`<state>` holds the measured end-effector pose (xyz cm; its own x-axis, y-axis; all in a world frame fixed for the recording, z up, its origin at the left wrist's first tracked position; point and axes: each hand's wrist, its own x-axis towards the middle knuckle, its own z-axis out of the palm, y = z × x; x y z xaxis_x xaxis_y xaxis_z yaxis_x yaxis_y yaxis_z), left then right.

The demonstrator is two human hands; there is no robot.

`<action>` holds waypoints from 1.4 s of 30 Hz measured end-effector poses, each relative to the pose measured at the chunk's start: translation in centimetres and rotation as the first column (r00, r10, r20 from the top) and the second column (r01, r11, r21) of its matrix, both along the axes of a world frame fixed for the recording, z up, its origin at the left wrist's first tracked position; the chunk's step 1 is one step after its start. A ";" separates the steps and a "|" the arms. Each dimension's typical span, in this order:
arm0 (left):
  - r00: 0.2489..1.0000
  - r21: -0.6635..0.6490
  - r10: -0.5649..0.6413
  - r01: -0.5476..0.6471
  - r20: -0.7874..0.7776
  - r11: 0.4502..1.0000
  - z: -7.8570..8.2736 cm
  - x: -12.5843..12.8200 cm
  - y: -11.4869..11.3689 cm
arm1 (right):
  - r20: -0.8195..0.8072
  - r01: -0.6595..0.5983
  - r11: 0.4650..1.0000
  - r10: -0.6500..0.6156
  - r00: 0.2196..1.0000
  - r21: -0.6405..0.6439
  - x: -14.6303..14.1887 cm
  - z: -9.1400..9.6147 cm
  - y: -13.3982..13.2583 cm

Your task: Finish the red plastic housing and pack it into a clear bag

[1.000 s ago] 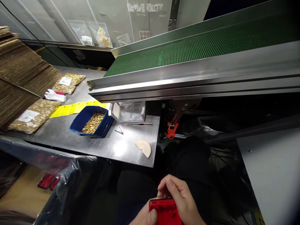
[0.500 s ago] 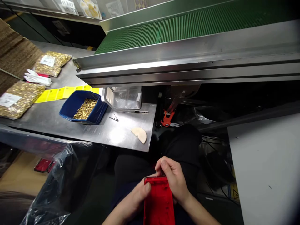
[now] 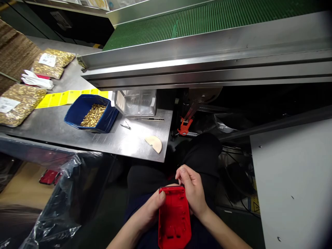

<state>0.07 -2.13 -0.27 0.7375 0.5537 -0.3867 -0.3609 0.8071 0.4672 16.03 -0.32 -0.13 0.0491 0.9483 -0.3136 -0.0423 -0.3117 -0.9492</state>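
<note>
A red plastic housing (image 3: 174, 216), its ribbed hollow side facing up, lies above my lap. My left hand (image 3: 153, 205) grips it along its left side, thumb on the upper left rim and the other fingers hidden underneath. My right hand (image 3: 192, 186) rests against the upper right side of the housing. Its thumb and fingers are curled together just above the top edge, and whatever they may pinch is too small or hidden to make out.
On the metal table (image 3: 124, 148) are a blue bin (image 3: 74, 112) of small brass parts, tweezers (image 3: 126, 126), a pen-like tool (image 3: 150, 119) and a beige half-disc (image 3: 155, 143). A green conveyor (image 3: 197, 22) crosses above. A plastic-lined box (image 3: 28, 186) stands left, a white panel (image 3: 293, 173) right.
My right fingers have lifted slightly from the housing's top edge. More of the housing's lower end shows now, and the whole view has shifted a little.
</note>
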 end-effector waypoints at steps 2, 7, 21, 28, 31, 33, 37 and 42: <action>1.000 -0.007 -0.002 0.002 -0.013 1.000 0.0 0.0 -0.1 | -0.063 -0.030 0.999 0.028 0.998 -0.028 0.0 0.0 -0.1; 1.000 0.001 -0.017 0.017 -0.018 1.000 0.1 0.1 -0.1 | -0.056 -0.032 0.999 0.030 0.998 -0.027 -0.1 0.1 -0.3; 1.000 -0.017 0.020 -0.019 0.012 1.000 0.1 0.4 -0.2 | 0.049 0.014 1.000 -0.015 0.999 0.020 0.2 -0.1 -0.3; 1.000 -0.025 0.008 -0.007 0.022 1.000 0.2 0.2 -0.1 | 0.032 0.016 1.000 -0.017 0.999 0.026 0.3 -0.1 -0.4; 1.000 -0.038 0.004 -0.003 0.030 0.999 0.1 0.3 -0.1 | 0.069 0.029 0.998 -0.033 0.997 0.051 0.3 -0.2 -0.4; 1.000 -0.042 0.011 -0.010 0.027 0.999 0.1 0.4 -0.1 | 0.003 0.003 1.000 -0.003 1.000 0.025 0.3 -0.3 -0.5; 0.999 -0.069 0.037 -0.035 0.020 0.997 -0.1 0.3 -0.2 | 0.013 0.003 0.999 -0.004 1.000 0.037 0.4 -0.4 -0.7; 0.998 -0.118 0.049 -0.044 0.040 0.992 -0.3 0.2 -0.5 | 0.083 0.041 0.997 -0.046 0.996 0.062 0.3 -0.6 -0.7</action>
